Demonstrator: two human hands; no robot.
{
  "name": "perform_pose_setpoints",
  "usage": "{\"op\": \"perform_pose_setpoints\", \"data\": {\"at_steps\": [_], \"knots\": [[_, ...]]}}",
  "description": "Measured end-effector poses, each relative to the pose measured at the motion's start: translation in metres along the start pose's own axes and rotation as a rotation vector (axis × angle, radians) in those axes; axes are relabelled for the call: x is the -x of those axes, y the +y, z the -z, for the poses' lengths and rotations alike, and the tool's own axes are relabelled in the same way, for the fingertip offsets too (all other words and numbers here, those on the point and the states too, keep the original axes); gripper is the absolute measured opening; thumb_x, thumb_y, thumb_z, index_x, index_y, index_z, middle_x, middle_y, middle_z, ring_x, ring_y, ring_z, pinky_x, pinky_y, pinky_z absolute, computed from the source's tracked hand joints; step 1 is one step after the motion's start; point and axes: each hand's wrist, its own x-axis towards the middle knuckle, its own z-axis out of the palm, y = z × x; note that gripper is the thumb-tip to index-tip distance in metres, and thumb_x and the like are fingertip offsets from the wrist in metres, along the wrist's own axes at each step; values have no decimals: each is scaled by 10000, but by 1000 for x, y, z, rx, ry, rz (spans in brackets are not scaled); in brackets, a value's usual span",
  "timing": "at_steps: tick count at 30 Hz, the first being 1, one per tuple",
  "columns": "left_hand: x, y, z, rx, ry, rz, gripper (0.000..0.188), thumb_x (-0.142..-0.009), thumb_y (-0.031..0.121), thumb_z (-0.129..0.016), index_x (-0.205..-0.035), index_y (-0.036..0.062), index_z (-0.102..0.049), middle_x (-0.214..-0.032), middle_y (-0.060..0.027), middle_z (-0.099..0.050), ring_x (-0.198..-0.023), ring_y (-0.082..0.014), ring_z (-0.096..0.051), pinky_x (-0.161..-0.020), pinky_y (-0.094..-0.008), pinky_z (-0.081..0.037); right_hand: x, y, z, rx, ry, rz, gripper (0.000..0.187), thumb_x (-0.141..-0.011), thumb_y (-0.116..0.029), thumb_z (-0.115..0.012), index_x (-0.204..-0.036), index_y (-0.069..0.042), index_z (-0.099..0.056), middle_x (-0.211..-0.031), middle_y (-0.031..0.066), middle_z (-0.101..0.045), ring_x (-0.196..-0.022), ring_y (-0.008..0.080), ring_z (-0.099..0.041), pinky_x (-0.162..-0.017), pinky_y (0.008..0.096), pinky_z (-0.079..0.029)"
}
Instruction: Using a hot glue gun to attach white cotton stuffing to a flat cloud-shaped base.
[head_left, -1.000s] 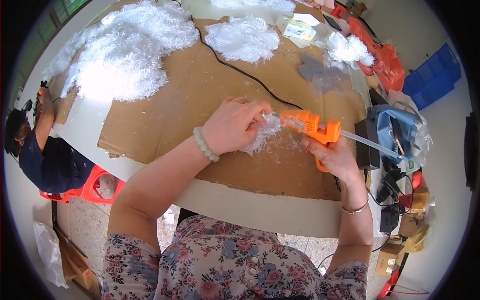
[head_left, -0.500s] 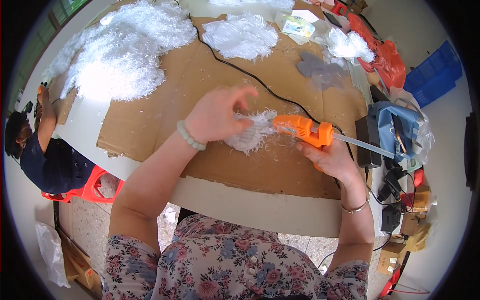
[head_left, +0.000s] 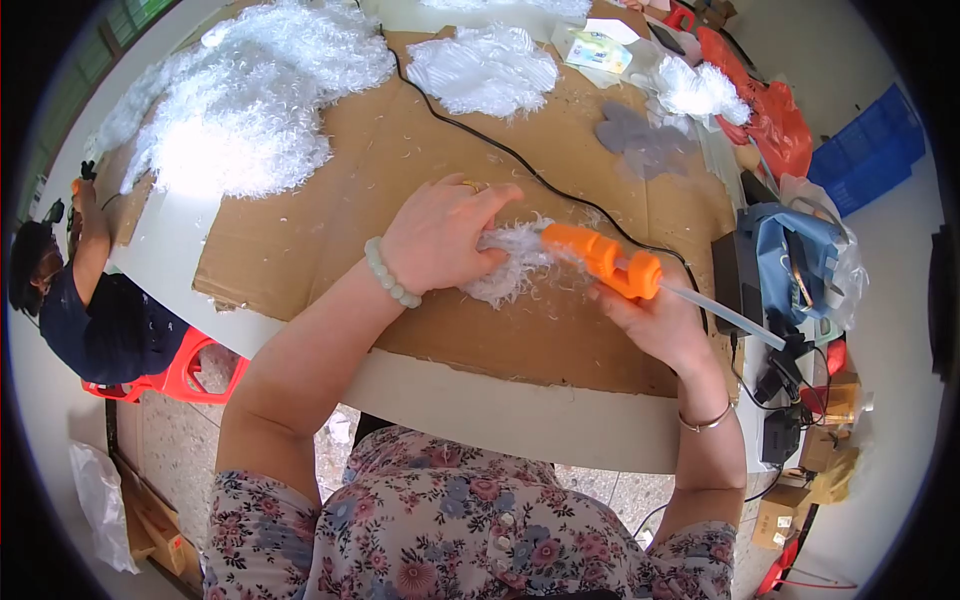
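An orange glue gun [head_left: 608,262] with a long clear glue stick [head_left: 728,318] out of its back is gripped by my right hand [head_left: 655,320]. Its nozzle points left, at the top of a small white fringed fabric piece [head_left: 508,282] on the cardboard. My left hand [head_left: 440,235], with a bead bracelet on the wrist, pinches that piece at its left side. The thumb lies over the fringe; the other fingers are curled and partly hidden. Whether glue is coming out cannot be seen.
A cardboard sheet [head_left: 300,250] covers much of the white table [head_left: 480,415]. White fringed fabric lies in a large heap [head_left: 240,100] and a smaller pile [head_left: 485,70]. A black cable [head_left: 520,165] crosses the cardboard. Grey petal-shaped pieces [head_left: 645,140] lie right. Another person [head_left: 100,320] sits left.
My left hand has come down and closed on the fringed piece. The glue gun has tilted, its back end swinging slightly nearer to me, with the nozzle over the piece.
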Motion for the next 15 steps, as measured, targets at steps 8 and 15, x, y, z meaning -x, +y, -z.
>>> {"op": "perform_pose_setpoints", "data": {"at_steps": [8,15], "knots": [[3,-4,-1,25,-23,39,480,-637,169,-720,-1091,97,-579,-708,-45,-591,-725,-255,-572,-677,-367,-460,5,-2,10,-297,-49,-139,251,-800,-102,-688,-1022,-20,-604,-800,5,-624,-685,74,-550,-589,221,-439],[4,4,-1,172,-26,21,523,-673,60,-693,-1171,126,-547,-705,-53,-535,-663,-230,-527,-604,-332,-441,0,12,22,-615,121,-260,250,-819,-147,-686,-1028,-53,-585,-787,38,-635,-703,102,-568,-623,237,-445]]}}
